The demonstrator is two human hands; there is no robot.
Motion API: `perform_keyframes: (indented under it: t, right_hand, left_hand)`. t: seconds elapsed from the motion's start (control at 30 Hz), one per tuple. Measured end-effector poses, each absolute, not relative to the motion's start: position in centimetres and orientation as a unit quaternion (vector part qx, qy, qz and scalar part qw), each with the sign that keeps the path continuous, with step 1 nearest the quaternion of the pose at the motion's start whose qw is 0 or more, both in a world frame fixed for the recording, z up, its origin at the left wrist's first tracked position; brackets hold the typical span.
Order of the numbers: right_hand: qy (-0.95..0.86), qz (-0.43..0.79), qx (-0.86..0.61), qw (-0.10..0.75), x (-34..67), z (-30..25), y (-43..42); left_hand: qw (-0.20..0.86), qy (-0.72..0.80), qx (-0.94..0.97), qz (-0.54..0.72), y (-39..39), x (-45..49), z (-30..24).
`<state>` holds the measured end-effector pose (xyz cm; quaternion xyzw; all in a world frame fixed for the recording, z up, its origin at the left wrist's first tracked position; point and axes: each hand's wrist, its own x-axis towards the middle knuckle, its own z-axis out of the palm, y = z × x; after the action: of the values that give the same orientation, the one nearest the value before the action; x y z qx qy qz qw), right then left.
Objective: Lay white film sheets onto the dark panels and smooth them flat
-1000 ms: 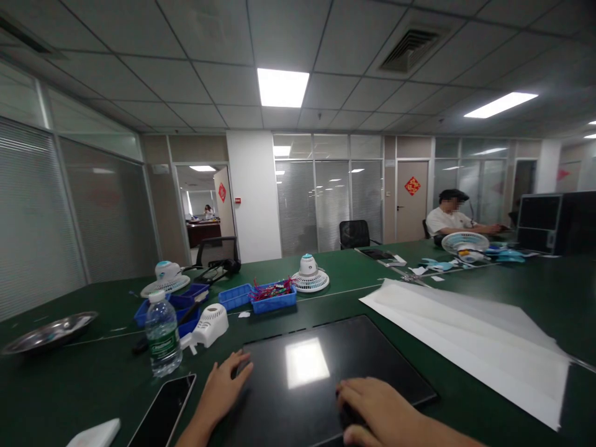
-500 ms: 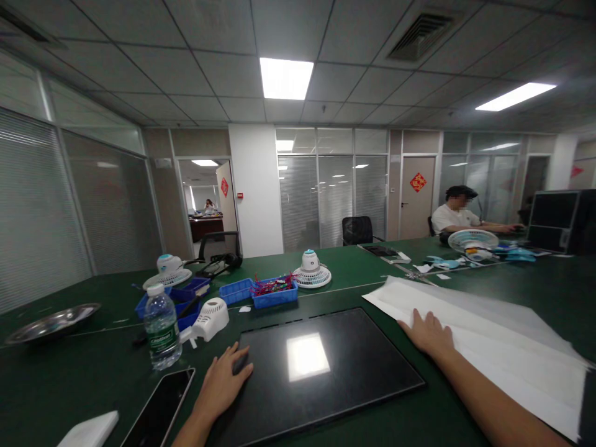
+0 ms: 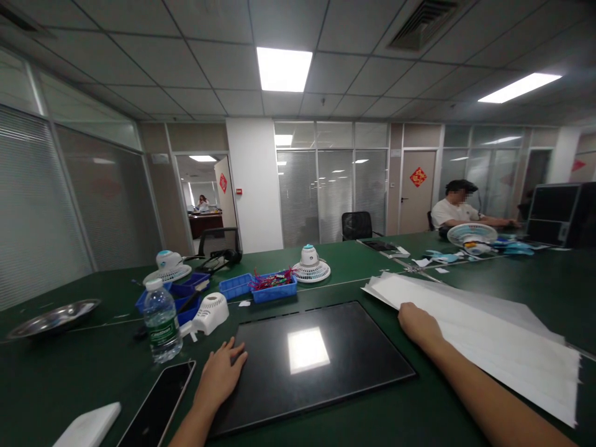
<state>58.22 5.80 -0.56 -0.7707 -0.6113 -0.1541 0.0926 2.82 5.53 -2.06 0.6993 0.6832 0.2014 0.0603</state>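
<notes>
While the left hand is loosely open, fingers slightly spread and gripping nothing, its fingertips rest at the left edge of the black panel. The panel lies flat on the green counter, between the two hands. The right hand is closed, fingers curled at the near left edge of the white sheets, which it grips; its fingertips are hidden. The sheets lie overlapping to the right of the panel. Noted left of the left hand: a phone and an upright water bottle. Beyond the panel: a blue tray holding red wires, with a white fan just behind.
</notes>
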Motion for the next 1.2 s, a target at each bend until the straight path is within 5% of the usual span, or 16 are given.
perform_keyframes:
  t: [0.53,0.9,1.07,1.2]
  right_hand:
    - [-0.782,-0.148,-0.591,0.13,43.5,3.6,-1.2]
    - [-0.932,0.177,-0.29,0.126,36.7,4.0,-7.2]
    - [-0.912,0.073,-0.348,0.207,40.3,2.9,-3.7]
    - [-0.791,-0.107,-0.576,0.178,47.3,1.1,2.0]
  left_hand:
    - [0.074,0.679,0.697,0.219,5.5,2.5,-1.9]
    - [0.073,0.674,0.701,0.22,4.5,3.2,-1.4]
    - [0.074,0.678,0.701,0.207,5.1,3.0,-1.7]
    - [0.08,0.681,0.7,0.201,5.5,2.8,-1.8]
